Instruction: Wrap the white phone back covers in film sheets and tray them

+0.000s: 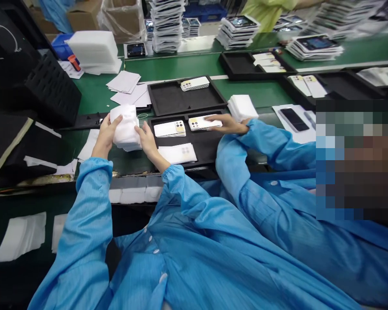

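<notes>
Our left hand (105,137) and right hand (149,143) hold a soft, white, square stack (125,125). Flat black tray (207,147) sits right.

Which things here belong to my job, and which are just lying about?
Seemingly in the job:
Stack of white foam sleeves, in left hand and right hand
White phone backs in the nearest black tray

Apparently lying about:
Loose white sheets
Dark phone-like panel, at right

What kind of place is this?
Probably an electronics assembly or packing line: long green bench, black trays with stacked phone backs, by the look of them, and matching blue smocks.
</notes>
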